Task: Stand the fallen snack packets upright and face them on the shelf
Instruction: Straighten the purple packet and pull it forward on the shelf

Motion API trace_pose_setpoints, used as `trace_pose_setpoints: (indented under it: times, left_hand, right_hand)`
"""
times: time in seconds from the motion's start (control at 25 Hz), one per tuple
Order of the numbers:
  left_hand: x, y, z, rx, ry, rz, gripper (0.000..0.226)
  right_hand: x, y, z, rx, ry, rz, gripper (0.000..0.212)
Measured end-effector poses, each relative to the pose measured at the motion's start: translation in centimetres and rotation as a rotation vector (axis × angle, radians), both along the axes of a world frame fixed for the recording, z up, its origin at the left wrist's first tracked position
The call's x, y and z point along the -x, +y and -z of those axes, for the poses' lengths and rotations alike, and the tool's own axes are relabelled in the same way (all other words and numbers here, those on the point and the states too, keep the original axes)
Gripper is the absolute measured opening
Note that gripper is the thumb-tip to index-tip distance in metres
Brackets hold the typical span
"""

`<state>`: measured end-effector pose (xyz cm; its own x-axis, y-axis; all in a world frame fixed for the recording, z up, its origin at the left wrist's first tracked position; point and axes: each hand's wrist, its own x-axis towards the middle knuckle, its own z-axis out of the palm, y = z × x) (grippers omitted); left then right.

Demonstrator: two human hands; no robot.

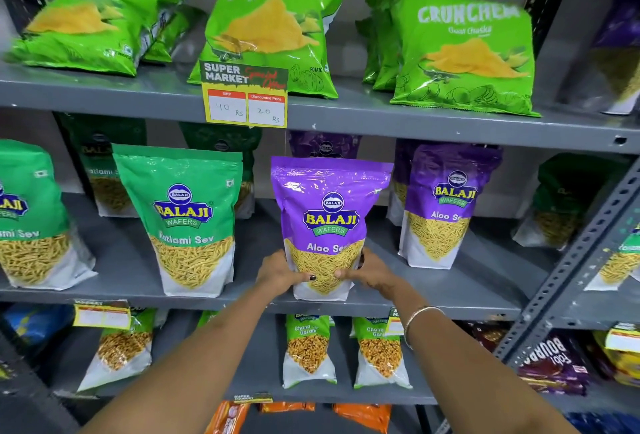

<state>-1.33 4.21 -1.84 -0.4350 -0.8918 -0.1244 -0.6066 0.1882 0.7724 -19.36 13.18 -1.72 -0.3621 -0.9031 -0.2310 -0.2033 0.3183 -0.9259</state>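
A purple Aloo Sev packet (pixel 329 212) stands upright at the front edge of the middle shelf (pixel 131 260), label facing me. My left hand (pixel 280 271) grips its lower left side and my right hand (pixel 372 271) grips its lower right side. A second purple Aloo Sev packet (pixel 443 205) stands upright to its right. Green Ratlami Sev packets (pixel 187 219) stand to the left. On the top shelf, a green Crunchem packet (pixel 93 25) at the left leans back flat, while the middle Crunchem packet (pixel 273 18) and the right Crunchem packet (pixel 467 53) stand more upright.
A price tag (pixel 246 98) hangs from the top shelf edge. More packets stand behind the front row. The lower shelf holds Chana Garam packets (pixel 308 347). A perforated grey upright (pixel 568 267) and a neighbouring rack with other snacks stand at the right.
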Motion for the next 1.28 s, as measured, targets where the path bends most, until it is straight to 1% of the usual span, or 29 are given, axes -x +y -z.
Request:
trace_pose_setpoints:
  times: [0.04,0.08,0.12,0.16,0.2,0.24,0.28,0.32,0.36,0.4,0.44,0.52,0.6,0.68,0.72,0.76,0.8,0.84,0.88,0.92,0.96,1.0,1.04,1.08,1.12,1.16,1.2,1.24,1.28]
  left_hand:
    - [-0.1,0.1,-0.2,-0.005,-0.007,0.016,0.059]
    - [-0.2,0.1,-0.5,-0.029,-0.025,0.035,0.060]
    - [-0.2,0.0,-0.8,-0.090,-0.067,0.060,0.061]
    - [-0.2,-0.1,-1.2,-0.194,-0.141,0.088,0.064]
    - [-0.2,-0.1,-1.7,-0.335,-0.255,0.119,0.064]
    - [-0.1,0.0,-2.4,-0.476,-0.401,0.165,0.059]
    - [0.0,0.2,-3.0,-0.595,-0.539,0.228,0.050]
    - [0.6,0.6,-3.6,-0.680,-0.643,0.299,0.041]
    - [1.7,1.1,-3.9,-0.719,-0.702,0.380,0.038]
    - [2.9,1.9,-4.3,-0.725,-0.719,0.461,0.038]
    - [4.6,2.8,-4.5,-0.722,-0.683,0.523,0.038]
    - [8.4,4.4,-4.5,-0.655,-0.469,0.563,0.034]
    - [12.7,5.5,-4.2,-0.518,-0.222,0.495,0.030]
    - [17.5,5.6,-3.4,-0.366,-0.084,0.376,0.041]
    - [19.5,5.2,-2.8,-0.283,-0.057,0.312,0.048]
    - [21.4,4.9,-2.3,-0.227,-0.032,0.248,0.058]
    - [22.9,4.7,-1.9,-0.213,0.032,0.182,0.067]
    - [24.4,4.6,-1.6,-0.233,0.134,0.130,0.070]
    - [25.3,4.7,-1.4,-0.244,0.234,0.111,0.066]
    - [26.0,5.1,-1.4,-0.254,0.306,0.109,0.058]
    - [26.4,5.5,-1.2,-0.256,0.342,0.100,0.053]
    - [26.6,5.9,-1.0,-0.251,0.373,0.072,0.050]
    - [26.7,6.5,-0.9,-0.241,0.382,0.031,0.047]
    - [26.6,6.9,-0.6,-0.223,0.373,-0.018,0.040]
    - [26.4,7.3,-0.3,-0.190,0.326,-0.045,0.032]
    - [26.1,7.9,-0.2,-0.163,0.270,-0.050,0.032]
    - [25.7,8.5,-0.2,-0.141,0.221,-0.047,0.039]
    - [25.2,9.3,-0.1,-0.111,0.195,-0.048,0.042]
    - [24.8,10.0,-0.1,-0.081,0.169,-0.050,0.043]
  right_hand:
    - [0.0,0.0,-0.1,-0.003,0.009,-0.004,0.075]
    - [-0.3,0.2,-0.4,-0.003,0.013,-0.010,0.081]
    - [-0.4,0.4,-0.6,-0.005,0.022,-0.006,0.093]
    - [-0.1,0.6,-0.7,0.000,0.034,-0.001,0.106]
    - [0.2,1.0,-1.1,-0.019,0.068,0.012,0.112]
    - [0.8,1.5,-1.5,-0.042,0.089,0.041,0.109]
    - [1.7,2.1,-1.7,-0.058,0.110,0.073,0.101]
    - [2.9,2.6,-1.8,-0.063,0.130,0.111,0.095]
    - [4.5,3.1,-1.5,-0.061,0.161,0.153,0.092]
    - [5.9,3.7,-1.5,-0.075,0.171,0.194,0.090]
    - [7.7,4.2,-1.6,-0.087,0.219,0.249,0.089]
    - [11.2,5.3,-1.8,-0.087,0.299,0.360,0.085]
    - [14.9,5.9,-1.8,-0.050,0.298,0.444,0.089]
    - [19.4,5.7,-0.6,-0.010,0.264,0.474,0.092]
    - [21.7,5.1,0.6,0.025,0.207,0.463,0.094]
    - [23.5,4.7,1.3,0.060,0.112,0.452,0.097]
    - [24.0,4.4,1.5,0.095,-0.003,0.445,0.100]
    - [25.8,3.5,3.3,0.103,-0.073,0.409,0.102]
    - [26.1,3.4,3.4,0.144,-0.145,0.345,0.103]
    - [25.4,3.9,2.3,0.146,-0.161,0.283,0.104]
    - [25.3,4.4,1.5,0.169,-0.162,0.247,0.101]
    - [25.4,4.8,1.2,0.181,-0.145,0.222,0.088]
    - [25.3,5.4,1.3,0.192,-0.172,0.213,0.069]
    - [25.2,6.1,1.2,0.201,-0.162,0.214,0.058]
    - [25.2,6.6,1.2,0.194,-0.148,0.225,0.052]
    - [25.1,7.2,1.2,0.186,-0.114,0.221,0.049]
    - [24.6,8.0,1.1,0.179,-0.089,0.207,0.047]
    - [24.4,8.7,1.5,0.171,-0.057,0.205,0.051]
    - [24.1,9.3,1.6,0.161,-0.029,0.202,0.064]
